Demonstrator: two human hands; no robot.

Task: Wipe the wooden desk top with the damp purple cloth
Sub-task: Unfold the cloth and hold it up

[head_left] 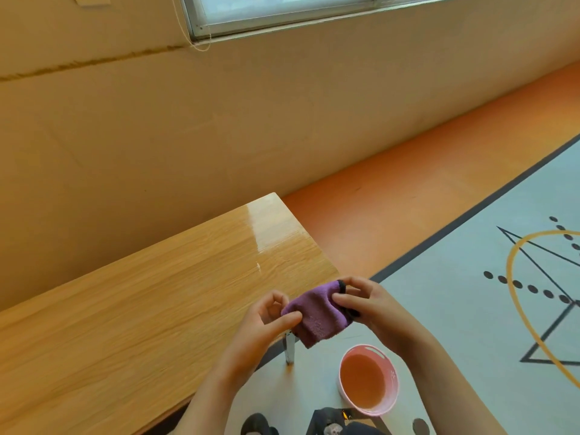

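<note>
I hold the purple cloth bunched between both hands, in the air just past the near right corner of the wooden tabletop. My left hand pinches its left edge between thumb and fingertips; my right hand pinches the right end, by the dark trim. The cloth touches nothing but my hands and has not yet met the wood, so I judge the wiping still to be begun.

Below the cloth, on the floor near my right forearm, sits a pink basin with water in it.

The risks I see: the cloth is folded small, so a wipe like this would cover little and leave streaks; I should open it flat first. If it is too wet, it may drip on the floor or pool on the glossy wood. A careless step could tip the basin.
</note>
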